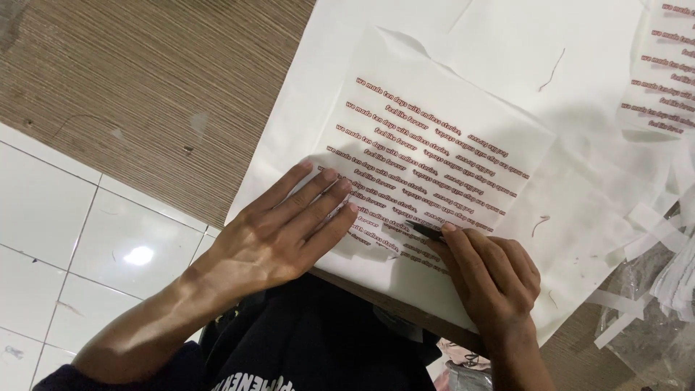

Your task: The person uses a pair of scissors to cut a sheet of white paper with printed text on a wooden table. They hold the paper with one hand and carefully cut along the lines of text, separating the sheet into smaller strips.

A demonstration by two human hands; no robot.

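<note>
Translucent printed sheet [434, 145] lies flat on a white backing sheet [347, 65], itself over a wood-grain table [145, 80]; the printed sheet is the landmark for all that follows.

Left hand [279, 232] lies palm-down on the sheet's near-left corner; fingers straight, slightly fanned, pressed flat on the sheet, clamped on nothing. Right hand [492, 279] sits at the sheet's near edge, just right of the left fingertips; fingers drawn together and pinched round a thin dark tool [428, 232], tip touching the sheet among the lowest rows; whether blade or pen, cannot tell.

Judgement on doing this well: hold the sheet firmly under the flat hand so it cannot creep; keep the tool's tip close to the pressing fingertips yet clear of them; work along the row rather than across it; use light, even pressure, since thin film like this may wrinkle or tear.

Look of the sheet: frosted, semi-clear, set skew to the table edge; rows of small red script, some rows mirrored; top-left corner curled up slightly; surface otherwise smooth.

Beyond the sheet's far-right corner, a second printed sheet [666, 65]; right of the sheet, loose white strips [651, 217]; left of it, white floor tiles [87, 239]; near side, dark clothing [318, 340].
</note>
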